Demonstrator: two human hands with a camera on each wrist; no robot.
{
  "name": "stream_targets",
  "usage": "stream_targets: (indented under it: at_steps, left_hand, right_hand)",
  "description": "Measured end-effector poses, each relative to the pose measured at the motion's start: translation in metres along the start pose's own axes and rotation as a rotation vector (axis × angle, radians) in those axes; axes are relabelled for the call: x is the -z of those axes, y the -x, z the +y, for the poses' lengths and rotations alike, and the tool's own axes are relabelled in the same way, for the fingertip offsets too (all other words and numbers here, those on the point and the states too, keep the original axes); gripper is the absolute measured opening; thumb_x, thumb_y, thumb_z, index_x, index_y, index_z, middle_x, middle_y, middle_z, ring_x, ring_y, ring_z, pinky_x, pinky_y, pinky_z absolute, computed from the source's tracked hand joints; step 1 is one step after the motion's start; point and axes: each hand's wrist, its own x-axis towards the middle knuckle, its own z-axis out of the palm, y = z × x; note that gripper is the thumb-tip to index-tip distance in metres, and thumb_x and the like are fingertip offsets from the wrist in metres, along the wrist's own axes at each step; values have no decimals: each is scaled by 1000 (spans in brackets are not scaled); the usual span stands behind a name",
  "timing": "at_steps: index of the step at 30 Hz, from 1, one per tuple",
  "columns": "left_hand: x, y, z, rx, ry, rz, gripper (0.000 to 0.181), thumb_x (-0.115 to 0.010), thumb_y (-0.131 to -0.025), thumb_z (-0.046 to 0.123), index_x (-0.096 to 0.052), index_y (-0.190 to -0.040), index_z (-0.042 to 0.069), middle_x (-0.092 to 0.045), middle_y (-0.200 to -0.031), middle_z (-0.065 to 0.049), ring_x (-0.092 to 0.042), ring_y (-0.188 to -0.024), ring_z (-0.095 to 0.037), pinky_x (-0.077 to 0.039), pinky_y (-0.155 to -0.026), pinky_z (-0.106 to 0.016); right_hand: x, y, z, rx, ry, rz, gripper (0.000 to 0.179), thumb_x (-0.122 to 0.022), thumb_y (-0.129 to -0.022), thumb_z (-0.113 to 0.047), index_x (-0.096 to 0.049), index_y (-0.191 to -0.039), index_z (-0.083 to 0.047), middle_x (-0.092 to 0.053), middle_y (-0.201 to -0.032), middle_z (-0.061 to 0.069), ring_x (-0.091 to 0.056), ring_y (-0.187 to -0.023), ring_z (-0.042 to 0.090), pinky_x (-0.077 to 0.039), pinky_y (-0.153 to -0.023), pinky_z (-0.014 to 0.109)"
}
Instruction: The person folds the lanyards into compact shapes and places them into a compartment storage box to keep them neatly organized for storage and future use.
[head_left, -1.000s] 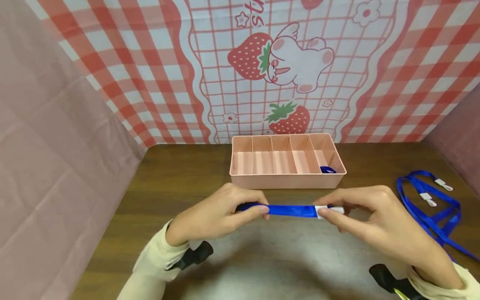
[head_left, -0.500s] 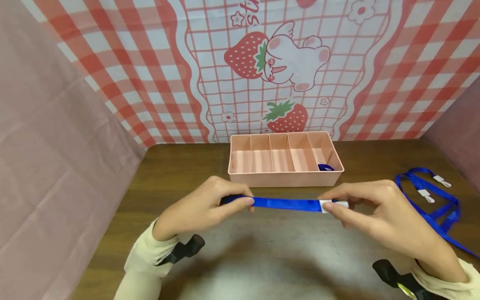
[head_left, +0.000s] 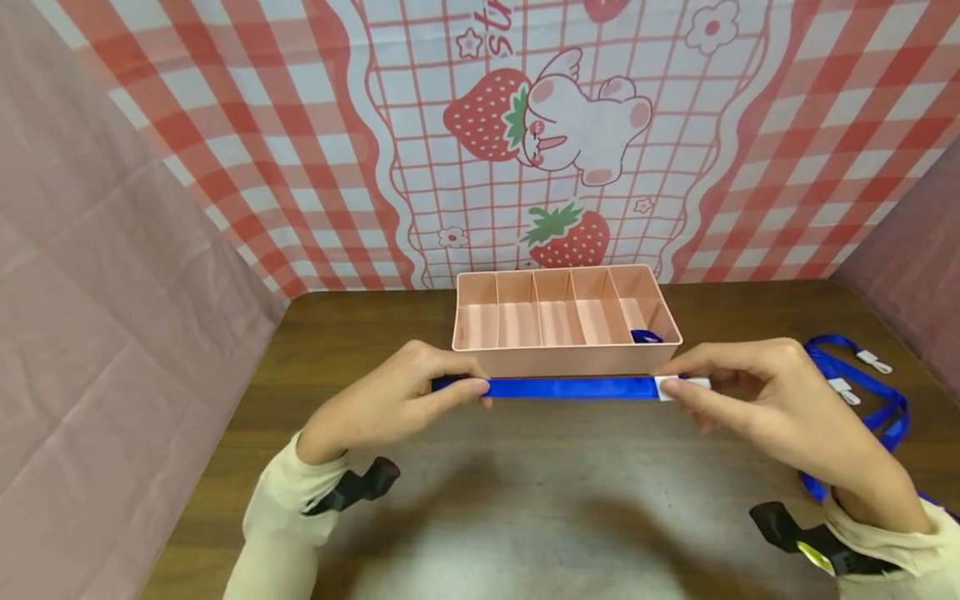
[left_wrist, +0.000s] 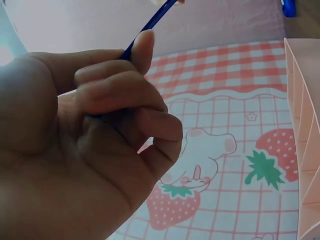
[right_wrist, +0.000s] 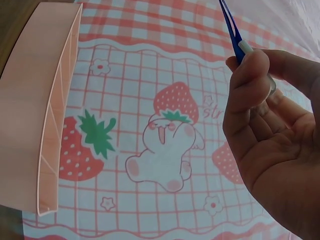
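Left grip point(head_left: 401, 398) pinches the strap point(head_left: 573, 388), right grip point(head_left: 772, 408) its clip point(head_left: 697, 384); the strap runs straight above the bench point(head_left: 525, 500). Loose straps point(head_left: 896, 429) lie right. Beyond: the box point(head_left: 566, 362), a coil point(head_left: 646, 337) in its rightmost compartment, then a cloth point(head_left: 656, 167).

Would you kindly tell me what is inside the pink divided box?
Part of a blue strap-like item shows in the rightmost compartment; the box's front wall hides its lower part.

The left hand point(head_left: 397, 400) and right hand point(head_left: 780, 408) have moved apart, leaving a longer stretch of blue strap point(head_left: 570, 388) between them; in the head view it has risen to the pink box's point(head_left: 570, 360) lower front edge, and the right hand hides more of the lanyards point(head_left: 894, 432).
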Motion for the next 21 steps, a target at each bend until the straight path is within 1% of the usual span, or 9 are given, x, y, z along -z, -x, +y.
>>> stream_targets:
  at_steps: [3,6,8,10,13,14,16,19,21]
  left_hand:
    - [3,1,-3,18,0,-9,20,-54,-104,17,-72,-96,15,-60,-77,13,-46,-63,-3,-41,-57,-24]
    - [5,2,-6,8,-15,-3,17,-55,-103,15,-71,-96,14,-54,-74,13,-47,-64,-2,-42,-58,-24]
    - [6,2,-6,-1,-16,2,17,-56,-103,14,-68,-91,14,-53,-71,13,-47,-63,-2,-42,-58,-23]
    - [7,3,-7,-1,-8,1,19,-56,-103,13,-65,-86,14,-47,-66,12,-46,-58,-2,-41,-56,-22]
    - [10,5,-10,11,34,-23,22,-54,-103,12,-62,-83,14,-47,-63,10,-46,-54,-4,-41,-53,-23]
    - [11,5,-11,19,66,-34,21,-53,-104,12,-64,-85,13,-49,-64,9,-48,-54,-5,-41,-53,-23]
    - [13,6,-12,29,155,-53,18,-51,-105,11,-68,-98,11,-55,-68,5,-52,-57,-10,-45,-53,-25]
    - [16,6,-11,22,392,-73,20,-48,-105,7,-67,-112,7,-63,-77,-5,-59,-64,-20,-53,-58,-34]
    - [16,6,-9,-10,559,-92,22,-46,-104,2,-65,-116,3,-67,-82,-11,-64,-71,-27,-57,-67,-43]
  right_hand:
    - [1,-1,2,-55,9,20,28,-74,-86,5,-71,-91,-22,-60,-65,-7,-57,-51,8,-44,-46,21]
    - [2,-2,3,-87,19,24,25,-74,-86,2,-72,-91,-22,-58,-62,-7,-54,-49,8,-39,-44,23]
    - [3,-3,4,-95,17,21,24,-74,-86,2,-72,-91,-22,-58,-61,-7,-54,-48,8,-39,-44,23]
    - [5,-4,5,-105,10,14,24,-74,-87,1,-72,-92,-22,-58,-60,-7,-54,-49,8,-39,-45,24]
    - [6,-4,6,-117,4,9,23,-74,-87,0,-73,-92,-22,-59,-60,-6,-55,-50,9,-42,-48,24]
    - [6,-4,6,-126,3,9,22,-74,-87,0,-73,-92,-22,-59,-60,-6,-56,-50,10,-43,-49,24]
    - [6,-4,8,-144,-2,11,21,-74,-88,-1,-73,-92,-21,-60,-61,-5,-56,-51,11,-45,-49,24]
    - [6,-2,11,-176,-20,7,18,-73,-89,-3,-74,-92,-20,-60,-61,-3,-57,-51,13,-45,-49,25]
    - [5,-1,12,-193,-39,-3,16,-72,-90,-4,-73,-92,-19,-60,-61,-2,-57,-51,15,-44,-48,26]
